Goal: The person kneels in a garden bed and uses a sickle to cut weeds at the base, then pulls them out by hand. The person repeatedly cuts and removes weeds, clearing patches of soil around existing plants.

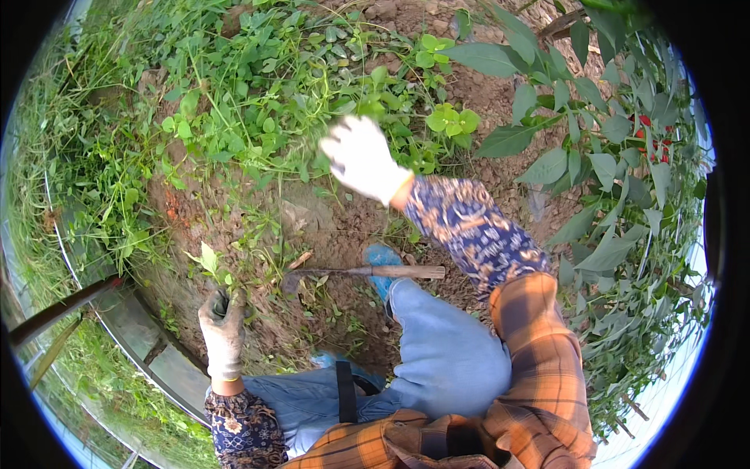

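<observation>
Person crouches over bare brown soil, both hands in white work gloves. Left hand (222, 324), low left, is fisted around the stem of a small leafy weed (209, 262), fingers wrapped tight at its base just above the dirt. Right hand (361, 159) is raised over the weed patch (258, 94), motion-blurred; fingers look loosely spread and holding nothing, but the blur makes this uncertain. A short hand hoe (367, 273) with a wooden handle lies on the soil between the hands, just in front of the blue shoe (380, 256), touched by neither. Chili plant (625, 156) with red fruit stands at right.
</observation>
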